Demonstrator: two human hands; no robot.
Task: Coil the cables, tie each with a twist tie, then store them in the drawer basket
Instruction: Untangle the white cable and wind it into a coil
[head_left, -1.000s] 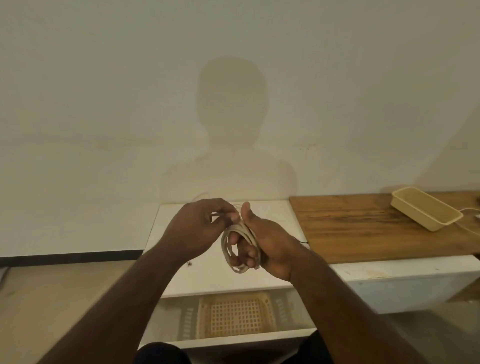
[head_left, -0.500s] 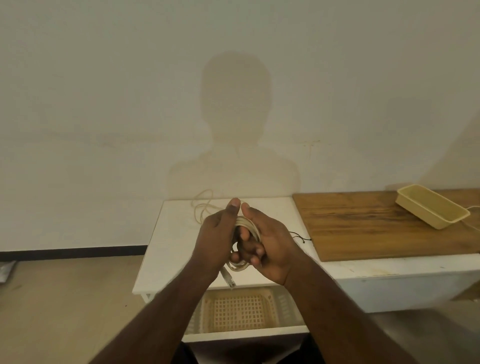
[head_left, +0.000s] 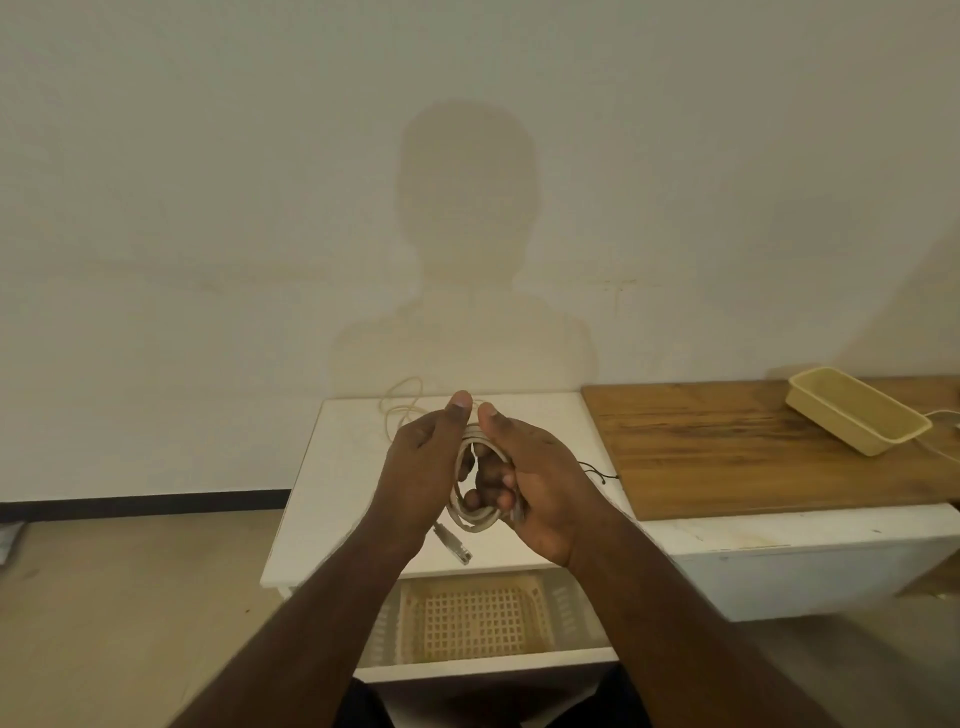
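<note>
While both hands are up over the white counter (head_left: 332, 499), the coiled cable (head_left: 475, 512) sits between them — the right hand (head_left: 530, 478) has its fingers curled through the loops and grips the bundle, thumb pointing up. The left hand (head_left: 423, 467) cups the coil from the other side with its thumb raised next to the right thumb; its fingers are hidden behind the hand, so I can't really tell how tight that hold is, but it looks wrapped on the cable. One loose end with a clear plug (head_left: 456, 545) hangs down below the left hand, just above the counter edge.

Further back on the counter there's a second cable (head_left: 397, 402), lying loose near the wall. A thin dark twist tie (head_left: 597, 470) lies on the counter just right of the right hand, near the wooden board (head_left: 727, 452). A beige tray (head_left: 857, 410) sits on the board's far right end. Below the counter the drawer is pulled out, and the drawer basket (head_left: 472, 618) is inside it — lattice bottom showing.
</note>
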